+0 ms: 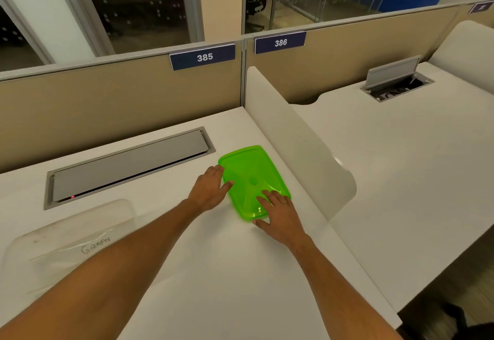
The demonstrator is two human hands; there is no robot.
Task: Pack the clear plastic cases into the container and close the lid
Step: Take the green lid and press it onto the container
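Lid [250,176] lies flat near the table's [227,273] right edge; both grips, left [209,188] and right [280,215], rest spread-fingered on it, grasping nothing.

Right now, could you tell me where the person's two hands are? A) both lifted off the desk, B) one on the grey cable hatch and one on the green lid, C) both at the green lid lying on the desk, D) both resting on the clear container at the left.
C: the left hand touches the left edge of the green lid and the right hand rests on its near corner.
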